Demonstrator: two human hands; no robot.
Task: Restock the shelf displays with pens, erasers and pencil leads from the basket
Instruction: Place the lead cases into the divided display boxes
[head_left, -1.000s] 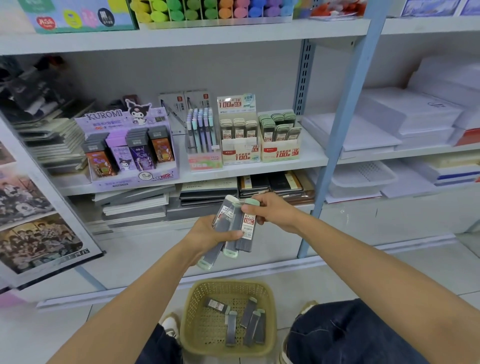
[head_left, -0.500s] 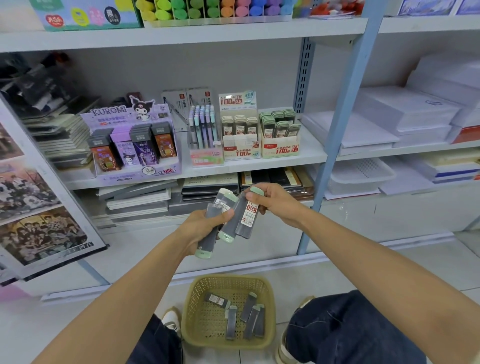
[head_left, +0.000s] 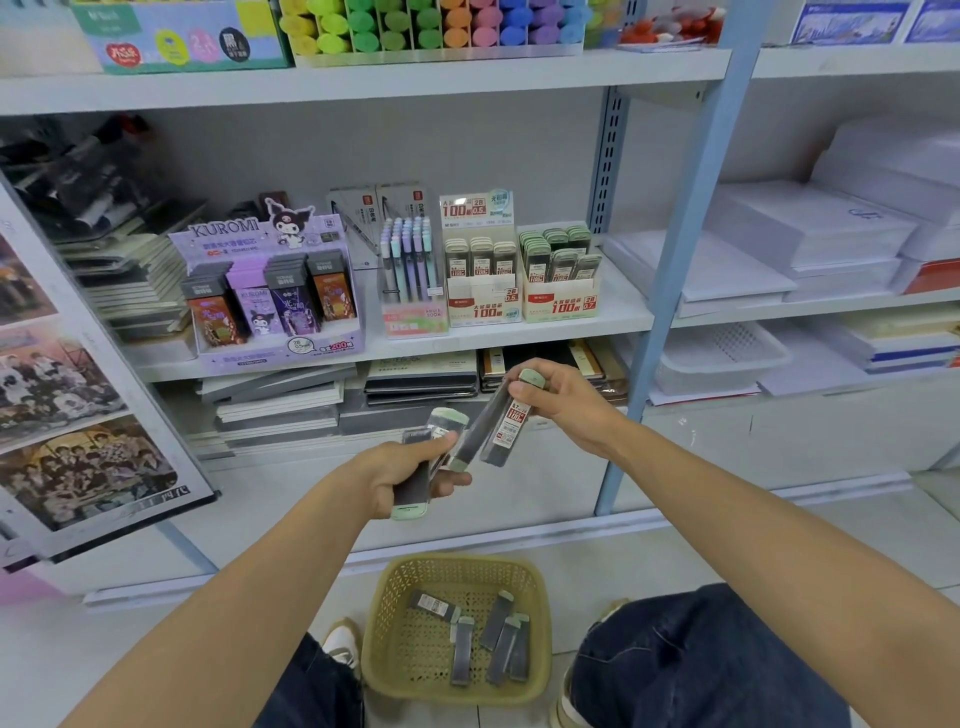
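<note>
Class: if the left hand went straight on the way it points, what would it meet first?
Probably the lead cases in the right hand, just up-right of the left hand; depth is unclear.

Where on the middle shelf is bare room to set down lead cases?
Bare shelf right of the 0.7 lead box, up to the blue upright; a thin strip along the front edge. Crowded from the Kuromi display through the pen display and 0.5 lead box: side by side.

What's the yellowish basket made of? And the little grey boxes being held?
The basket looks like matt moulded plastic: stiff walls with an even grid of holes. The lead cases look like smooth hard plastic, dark grey, with pale green caps; one bears a printed label, probably paper.
</note>
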